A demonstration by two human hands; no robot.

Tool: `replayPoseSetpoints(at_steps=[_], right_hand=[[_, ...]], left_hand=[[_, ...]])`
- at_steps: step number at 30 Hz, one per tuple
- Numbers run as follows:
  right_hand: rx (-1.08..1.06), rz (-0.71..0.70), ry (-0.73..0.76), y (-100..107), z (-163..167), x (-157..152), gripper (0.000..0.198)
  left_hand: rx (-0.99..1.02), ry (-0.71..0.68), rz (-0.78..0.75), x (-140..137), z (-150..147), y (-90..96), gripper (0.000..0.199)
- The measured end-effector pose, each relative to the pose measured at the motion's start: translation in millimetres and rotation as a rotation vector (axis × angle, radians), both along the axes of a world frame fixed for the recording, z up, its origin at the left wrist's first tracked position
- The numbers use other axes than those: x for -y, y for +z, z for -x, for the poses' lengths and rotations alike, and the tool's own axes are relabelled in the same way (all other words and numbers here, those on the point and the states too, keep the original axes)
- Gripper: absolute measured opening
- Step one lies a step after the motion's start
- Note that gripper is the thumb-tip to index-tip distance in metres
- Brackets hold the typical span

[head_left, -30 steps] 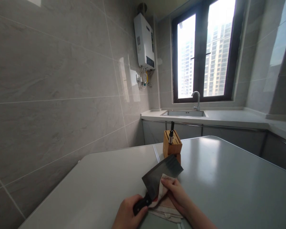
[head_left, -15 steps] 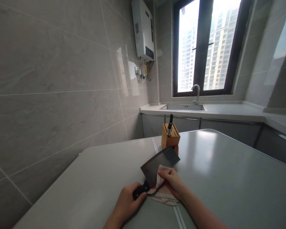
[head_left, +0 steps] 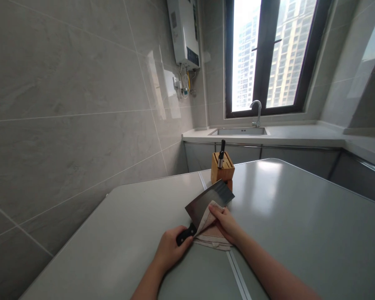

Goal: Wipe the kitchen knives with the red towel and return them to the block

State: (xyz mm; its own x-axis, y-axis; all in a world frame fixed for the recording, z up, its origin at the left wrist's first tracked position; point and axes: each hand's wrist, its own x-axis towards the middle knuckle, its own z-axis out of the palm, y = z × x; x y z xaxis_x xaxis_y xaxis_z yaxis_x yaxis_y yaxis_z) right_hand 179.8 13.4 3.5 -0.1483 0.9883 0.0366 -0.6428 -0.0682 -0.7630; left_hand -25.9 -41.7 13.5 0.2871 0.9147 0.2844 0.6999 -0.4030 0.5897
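My left hand (head_left: 172, 245) is wrapped round the black handle of a cleaver (head_left: 203, 203), whose broad blade points away and to the right, above the table. My right hand (head_left: 225, 223) pinches a pale pink cloth (head_left: 210, 235) with thumb and fingers. The cloth is folded over the blade's lower edge, one flap lying on the near face, and the rest hangs beneath. Just behind the blade stands a wooden knife block (head_left: 222, 167) with one black-handled tool (head_left: 221, 154) in it.
The pale table (head_left: 137, 233) has a metal seam strip (head_left: 237, 273) running through it. Beyond are a counter with a sink (head_left: 240, 131) and a faucet (head_left: 256, 112), under a window. A white water heater (head_left: 183, 33) hangs on the tiled wall.
The cloth's flap now lies flatter and more pointed over the blade near the handle, covering a red spot seen before. The whole view has shifted, so everything sits slightly higher.
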Motion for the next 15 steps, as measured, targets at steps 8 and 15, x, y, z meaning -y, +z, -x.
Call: replayPoseSetpoints(at_steps=[8,15], right_hand=[[0.009,-0.005,0.022,2.3,-0.4,0.7,0.027],[0.005,-0.028,0.041,0.6,-0.3,0.5,0.026]], left_hand=[[-0.002,0.004,-0.008,0.4,0.1,1.5,0.027],[0.014,0.000,0.007,-0.2,0.2,0.5,0.027]])
